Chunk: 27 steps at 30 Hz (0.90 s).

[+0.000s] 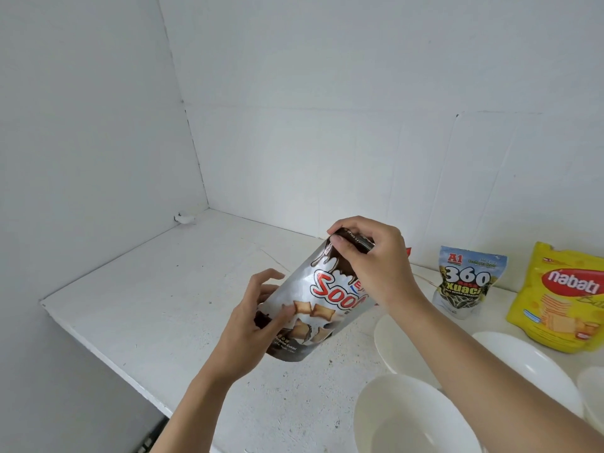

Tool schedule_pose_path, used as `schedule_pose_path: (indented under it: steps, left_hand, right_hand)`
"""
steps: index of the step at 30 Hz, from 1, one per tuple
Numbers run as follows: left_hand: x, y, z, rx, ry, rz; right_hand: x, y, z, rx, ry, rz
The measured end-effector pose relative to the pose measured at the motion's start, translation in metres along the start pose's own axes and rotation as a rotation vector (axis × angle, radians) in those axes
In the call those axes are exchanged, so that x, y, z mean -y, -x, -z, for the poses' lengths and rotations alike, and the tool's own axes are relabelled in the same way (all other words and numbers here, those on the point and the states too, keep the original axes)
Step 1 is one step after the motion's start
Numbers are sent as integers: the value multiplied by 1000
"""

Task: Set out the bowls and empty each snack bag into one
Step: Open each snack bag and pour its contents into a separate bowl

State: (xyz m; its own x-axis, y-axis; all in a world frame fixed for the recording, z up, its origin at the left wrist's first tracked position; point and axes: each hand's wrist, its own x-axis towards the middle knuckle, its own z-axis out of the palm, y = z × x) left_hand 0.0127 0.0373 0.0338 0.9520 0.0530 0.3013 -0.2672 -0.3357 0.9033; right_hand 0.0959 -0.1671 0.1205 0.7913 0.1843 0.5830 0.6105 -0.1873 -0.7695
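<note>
Here, the silver-and-brown snack bag (322, 299) is held in the air over the white desk (157, 289), tilted so that its top leans to the right. My right grip (369, 259) is closed over the bag's dark top edge, thumb in front and fingers curled over the back, pinching it. My left grip (258, 318) has the lower left side of the bag: the thumb lies across the printed front, just beside the pictured biscuits, while the other fingers, loosely spread, reach round behind the left edge. Whether the top is torn open I cannot tell (my right fingers cover it).

To the right of the bag, four white bowls sit close together on the desk: the nearest bowl (408, 416) at the bottom of the frame, a second bowl (397, 348) partly under my right forearm, a third bowl (539, 361) beyond the arm, and a fourth bowl (593, 393) cut off by the right edge.

Behind them, near the tiled wall (327, 125), stands a seed bag (465, 282) marked "360", and just to its right a yellow Nabati bag (565, 299). A red scrap (408, 251) peeks out behind my right grip, too hidden to identify. A small white object (184, 219) lies in the far corner where the walls meet the desk.
</note>
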Motion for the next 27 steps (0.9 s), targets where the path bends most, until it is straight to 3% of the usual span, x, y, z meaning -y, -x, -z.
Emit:
schedule_pose_path:
  steps: [7, 18, 27]
  left_hand:
    - [22, -3, 1, -26, 59, 57]
    - [29, 2, -7, 158, 203, 87]
    - [18, 3, -23, 20, 389, 104]
  right_hand:
    - [-4, -2, 11, -75, -5, -85]
    - [-17, 5, 32, -198, -233, -365]
    - [-27, 12, 44, -284, -430, -502]
